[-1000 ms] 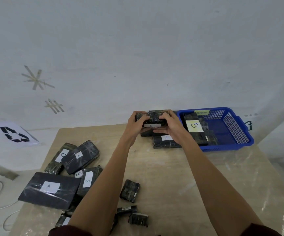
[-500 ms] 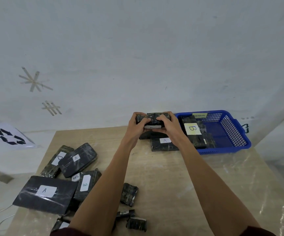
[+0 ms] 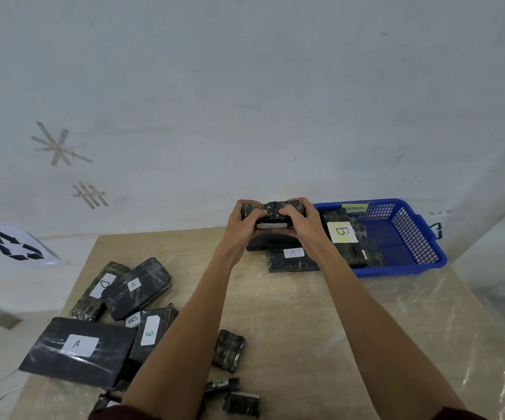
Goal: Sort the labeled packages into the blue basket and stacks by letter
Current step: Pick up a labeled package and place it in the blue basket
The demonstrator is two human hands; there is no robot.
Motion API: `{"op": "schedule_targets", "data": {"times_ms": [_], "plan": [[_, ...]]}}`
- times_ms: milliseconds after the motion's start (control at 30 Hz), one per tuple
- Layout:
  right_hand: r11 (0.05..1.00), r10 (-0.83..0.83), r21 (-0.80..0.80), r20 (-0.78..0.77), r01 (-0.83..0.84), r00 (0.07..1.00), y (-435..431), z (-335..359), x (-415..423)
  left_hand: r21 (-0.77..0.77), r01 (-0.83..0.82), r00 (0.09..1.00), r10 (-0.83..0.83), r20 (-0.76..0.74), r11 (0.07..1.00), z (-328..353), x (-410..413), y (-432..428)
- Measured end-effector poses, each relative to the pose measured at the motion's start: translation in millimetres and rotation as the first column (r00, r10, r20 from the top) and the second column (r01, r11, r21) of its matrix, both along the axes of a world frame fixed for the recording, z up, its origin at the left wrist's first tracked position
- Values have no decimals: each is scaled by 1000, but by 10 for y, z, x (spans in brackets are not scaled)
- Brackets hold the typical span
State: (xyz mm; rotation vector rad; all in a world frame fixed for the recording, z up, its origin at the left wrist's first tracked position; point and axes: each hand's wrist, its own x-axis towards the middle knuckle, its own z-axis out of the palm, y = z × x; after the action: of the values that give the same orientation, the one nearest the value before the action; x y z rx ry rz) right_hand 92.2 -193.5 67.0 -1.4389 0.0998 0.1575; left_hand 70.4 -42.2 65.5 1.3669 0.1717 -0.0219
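We are holding a dark wrapped package point(image 3: 270, 211) up in the air, over the far edge of the counter point(image 3: 305, 313). Our left hand point(image 3: 243, 221) is curling round its left end and our right hand point(image 3: 301, 224) is curling round its right end, so each grip is grasping the package. A white label is showing on its near side, but we cannot read the letter. Just below it, a small A package point(image 3: 293, 260) is lying on the counter. To the right, the blue basket point(image 3: 427, 259) is sitting at the far right corner, with a B package point(image 3: 342, 233) inside. Near the left edge, a big A package point(image 3: 77, 350), a D package point(image 3: 98, 291) and more are lying in a pile.
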Motion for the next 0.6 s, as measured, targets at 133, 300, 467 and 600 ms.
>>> {"op": "schedule_targets", "data": {"times_ms": [133, 300, 467, 600], "plan": [[1000, 4, -23, 39, -3, 999, -11, -14, 22, 7, -12, 1000, 12, 18, 1000, -4, 7, 3], [993, 110, 55, -67, -106, 992, -64, 39, 30, 89, -25, 997, 18, 79, 996, -22, 11, 52], [977, 213, 50, -206, -208, 955, -68, 98, 65, 140, 26, 987, -47, 155, 990, -11, 21, 95], [981, 179, 103, -181, -162, 967, -56, 66, 74, 158, 57, 987, -80, 141, 986, 4, 67, 118]]}}
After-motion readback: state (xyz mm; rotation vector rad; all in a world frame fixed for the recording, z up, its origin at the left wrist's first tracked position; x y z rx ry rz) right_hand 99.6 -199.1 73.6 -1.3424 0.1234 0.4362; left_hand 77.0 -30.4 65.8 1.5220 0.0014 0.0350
